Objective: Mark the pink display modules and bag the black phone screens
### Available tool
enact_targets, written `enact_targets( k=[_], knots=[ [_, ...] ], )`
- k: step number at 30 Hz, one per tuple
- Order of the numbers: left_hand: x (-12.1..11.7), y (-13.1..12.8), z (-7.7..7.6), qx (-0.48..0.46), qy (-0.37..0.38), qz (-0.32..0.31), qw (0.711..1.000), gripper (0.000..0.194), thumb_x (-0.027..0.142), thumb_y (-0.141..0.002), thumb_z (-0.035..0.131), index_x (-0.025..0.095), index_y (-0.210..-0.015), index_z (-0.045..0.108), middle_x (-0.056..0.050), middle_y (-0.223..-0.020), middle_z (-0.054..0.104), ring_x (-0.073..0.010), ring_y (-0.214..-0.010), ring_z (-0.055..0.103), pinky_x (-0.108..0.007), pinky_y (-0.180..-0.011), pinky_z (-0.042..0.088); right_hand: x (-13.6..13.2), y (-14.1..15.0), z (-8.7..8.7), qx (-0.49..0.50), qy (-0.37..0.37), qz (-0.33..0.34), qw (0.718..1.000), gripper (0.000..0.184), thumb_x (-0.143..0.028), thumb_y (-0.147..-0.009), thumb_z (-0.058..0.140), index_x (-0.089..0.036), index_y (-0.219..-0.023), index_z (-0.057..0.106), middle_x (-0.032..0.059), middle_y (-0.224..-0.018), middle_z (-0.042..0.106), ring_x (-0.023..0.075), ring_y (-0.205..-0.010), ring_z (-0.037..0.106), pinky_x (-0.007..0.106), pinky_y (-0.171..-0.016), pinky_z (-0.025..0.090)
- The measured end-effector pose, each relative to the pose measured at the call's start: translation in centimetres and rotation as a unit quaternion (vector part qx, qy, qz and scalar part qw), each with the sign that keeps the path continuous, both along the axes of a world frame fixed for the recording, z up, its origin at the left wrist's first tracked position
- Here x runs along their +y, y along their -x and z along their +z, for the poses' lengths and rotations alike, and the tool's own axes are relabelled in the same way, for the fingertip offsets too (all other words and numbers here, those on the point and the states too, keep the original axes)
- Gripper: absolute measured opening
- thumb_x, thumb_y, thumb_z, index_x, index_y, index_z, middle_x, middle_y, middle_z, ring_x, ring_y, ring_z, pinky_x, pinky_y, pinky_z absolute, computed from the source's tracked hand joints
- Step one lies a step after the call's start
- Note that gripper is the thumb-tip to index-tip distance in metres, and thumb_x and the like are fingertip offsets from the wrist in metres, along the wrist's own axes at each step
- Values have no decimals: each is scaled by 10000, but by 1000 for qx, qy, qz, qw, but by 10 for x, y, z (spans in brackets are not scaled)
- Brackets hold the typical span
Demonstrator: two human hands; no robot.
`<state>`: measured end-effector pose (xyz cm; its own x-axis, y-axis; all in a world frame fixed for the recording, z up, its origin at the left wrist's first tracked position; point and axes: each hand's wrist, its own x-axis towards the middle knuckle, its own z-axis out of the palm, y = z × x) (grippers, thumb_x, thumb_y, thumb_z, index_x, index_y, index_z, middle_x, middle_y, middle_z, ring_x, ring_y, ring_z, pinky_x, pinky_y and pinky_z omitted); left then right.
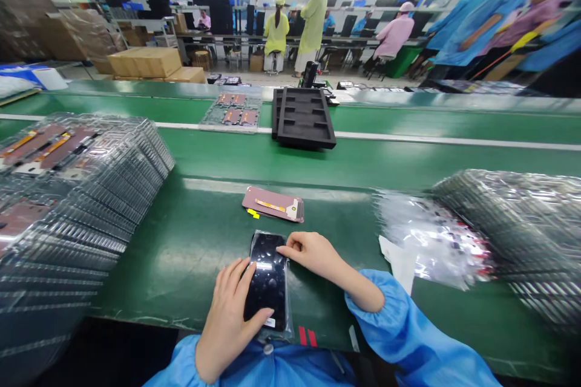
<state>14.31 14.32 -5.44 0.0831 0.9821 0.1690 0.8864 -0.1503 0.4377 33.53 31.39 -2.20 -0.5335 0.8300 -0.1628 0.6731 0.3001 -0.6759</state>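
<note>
A black phone screen [269, 281] lies on the green bench in front of me, in a clear plastic sleeve [288, 314] whose edges show around it. My left hand [231, 314] rests along the screen's left side, fingers stretched and thumb across its lower end by a small white label. At the upper right corner, my right hand [313, 252] has thumb and forefinger pinched together at the edge of the sleeve; what lies between the tips is mostly hidden. Just beyond is a small stack of phone screens [275, 204], brown backs up, with an orange flex strip and yellow tabs.
Tall stacks of clear trays stand left [113, 187] and right [521, 217], the left one holding brown-backed screens. Clear plastic bags [426, 242] and white paper [399, 261] lie right. Black foam trays [306, 118] and a clear tray [206, 120] sit farther back. People work beyond.
</note>
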Motion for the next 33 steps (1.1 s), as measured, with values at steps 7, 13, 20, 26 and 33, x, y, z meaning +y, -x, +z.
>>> enact_targets(
  k=[7, 13, 20, 26, 33],
  knots=[
    [0, 1, -3, -40, -1, 3, 999, 775, 406, -895, 606, 224, -1514, 176, -153, -1499, 410, -319, -1409, 327, -595, -1141, 296, -4, 1, -2, 72, 71, 11, 995, 349, -467, -826, 563, -195, -616, 500, -42, -548, 480, 105, -522, 434, 226, -493, 315],
    [1, 1, 9, -98, -18, 69, 993, 697, 401, -886, 619, 222, -1480, 302, -144, -1498, 402, -327, -1422, 270, -575, -1125, 337, -19, -3, 18, 235, 197, -41, 951, 429, -595, -767, 633, -206, -670, 481, -5, -574, 605, 104, -470, 526, 208, -446, 415],
    [8, -2, 27, -412, 34, 106, 904, 657, 443, -862, 639, 251, -1442, 398, -157, -1393, 527, -307, -1250, 514, -496, -1002, 478, -15, -6, 30, 376, 309, -99, 868, 508, -593, -649, 783, -199, -650, 462, -29, -500, 606, 99, -445, 586, 190, -451, 470],
    [14, -13, 53, -655, 276, 6, 704, 588, 474, -830, 681, 188, -1328, 556, -102, -994, 692, -193, -805, 656, -304, -664, 587, -10, -7, 40, 334, 156, -85, 926, 429, -585, -796, 665, -206, -699, 488, -35, -539, 568, 116, -475, 541, 238, -489, 431],
    [22, -35, 54, -590, 165, 130, 780, 459, 477, -820, 682, 168, -1160, 663, -71, -991, 692, -213, -860, 628, -289, -659, 584, -52, 20, 44, 118, -447, 32, 886, 298, -205, -993, 424, -174, -757, 602, 44, -658, 577, 171, -636, 506, 299, -570, 320]
  ],
)
